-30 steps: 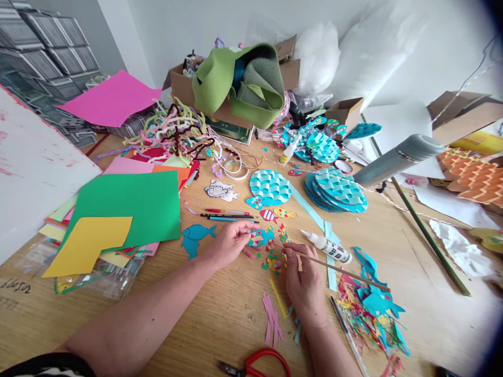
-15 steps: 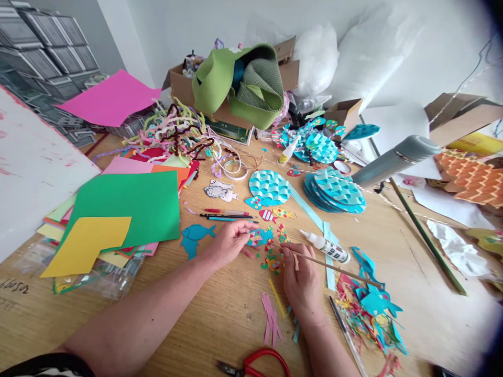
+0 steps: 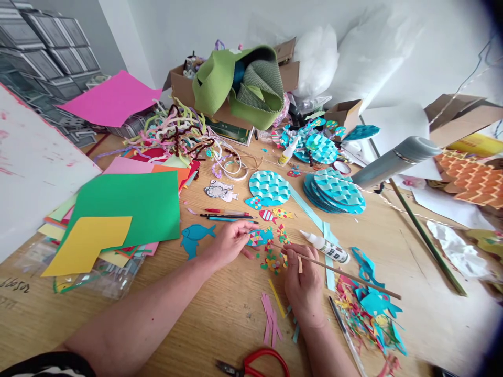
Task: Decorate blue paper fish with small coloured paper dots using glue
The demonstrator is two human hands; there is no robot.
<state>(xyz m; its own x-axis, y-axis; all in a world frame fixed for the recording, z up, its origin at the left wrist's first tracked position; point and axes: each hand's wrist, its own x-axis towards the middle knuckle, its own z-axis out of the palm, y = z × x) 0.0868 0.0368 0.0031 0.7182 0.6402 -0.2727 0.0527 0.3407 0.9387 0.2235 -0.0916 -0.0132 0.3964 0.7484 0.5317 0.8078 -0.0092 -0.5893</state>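
Observation:
Between the fingers of my left hand is a blue paper fish decorated with small coloured triangles. My right hand pinches a thin wooden stick near its left end, which points at the fish; the long end reaches out to the right. Small coloured paper bits lie on the table between my hands. Just beyond my right hand a white glue bottle rests on its side. A plain blue paper fish lies left of my left hand.
Pliers with red handles lie at the near edge. Coloured paper sheets are stacked on the left. Woven blue discs and a grey flask stand beyond my right hand. Paper scraps lie at right.
The stick in my right hand has shifted, its far end now reaching further right and slightly nearer. My left hand and the fish have stayed in place.

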